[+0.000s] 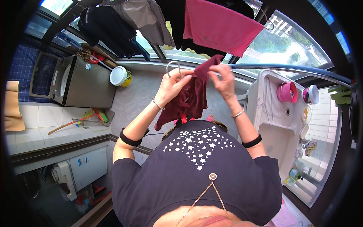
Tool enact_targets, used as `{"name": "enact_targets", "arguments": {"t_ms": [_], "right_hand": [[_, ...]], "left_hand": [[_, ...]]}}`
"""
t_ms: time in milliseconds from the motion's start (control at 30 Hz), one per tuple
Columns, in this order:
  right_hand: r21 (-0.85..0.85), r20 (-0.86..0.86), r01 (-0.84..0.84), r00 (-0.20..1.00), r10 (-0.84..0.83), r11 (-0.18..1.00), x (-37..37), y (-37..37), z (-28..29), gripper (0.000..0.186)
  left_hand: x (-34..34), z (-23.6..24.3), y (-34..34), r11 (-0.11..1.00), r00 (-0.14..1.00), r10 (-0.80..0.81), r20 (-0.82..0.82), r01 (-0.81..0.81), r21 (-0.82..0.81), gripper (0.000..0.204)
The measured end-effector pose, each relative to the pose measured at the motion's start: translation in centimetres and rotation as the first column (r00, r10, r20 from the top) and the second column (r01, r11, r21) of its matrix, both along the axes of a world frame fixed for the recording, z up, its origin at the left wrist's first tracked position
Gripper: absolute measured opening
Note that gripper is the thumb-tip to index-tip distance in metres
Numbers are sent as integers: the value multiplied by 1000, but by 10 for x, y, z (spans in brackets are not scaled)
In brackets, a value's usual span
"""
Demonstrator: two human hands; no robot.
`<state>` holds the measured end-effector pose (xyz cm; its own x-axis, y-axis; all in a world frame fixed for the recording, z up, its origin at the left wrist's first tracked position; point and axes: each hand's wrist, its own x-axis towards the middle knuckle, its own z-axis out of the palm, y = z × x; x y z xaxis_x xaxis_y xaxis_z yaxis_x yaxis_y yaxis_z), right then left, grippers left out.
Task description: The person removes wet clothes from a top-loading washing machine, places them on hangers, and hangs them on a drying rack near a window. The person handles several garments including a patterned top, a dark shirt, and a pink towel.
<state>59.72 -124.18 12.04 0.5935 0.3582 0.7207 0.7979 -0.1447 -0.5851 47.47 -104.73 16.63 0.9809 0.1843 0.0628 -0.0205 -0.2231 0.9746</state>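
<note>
A dark maroon garment [189, 94] hangs in front of my chest, its upper right corner raised toward the window. My left hand [172, 85] is closed at its upper left, gripping a clothes hanger [173, 63] whose curved metal hook sticks up above the fingers. The rest of the hanger is hidden by cloth. At the garment's right edge is my right hand [225, 81], thumb and forefinger bent toward the cloth with a gap between them; whether the fingertips touch it is unclear.
Overhead hang a pink towel [223, 28] and dark clothes [109, 32]. A washing machine [89, 83] with its lid up and a lidded bucket [119, 76] stand left. On the right are a blue pole [287, 66], a sink [261, 113] and a pink bucket [286, 92].
</note>
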Motion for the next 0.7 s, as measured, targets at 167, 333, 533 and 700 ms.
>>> {"name": "enact_targets", "arguments": {"t_ms": [167,333,533,700], "right_hand": [[-86,-487,-158,868,96,984,-49,42,-28,17],[25,-485,-72,871,75,997,-45,42,-29,12],[102,-351,-301,881,318,948,-47,32,-11,25],[-276,-332,-384,898,287,881,-63,36,-3,19]], "left_hand": [[3,3,3,990,991,132,-5,-132,49,13],[-2,5,14,868,933,236,273,-329,373,5],[5,2,28,897,932,165,322,-277,344,11],[7,-3,31,921,938,188,291,-272,280,15]]}}
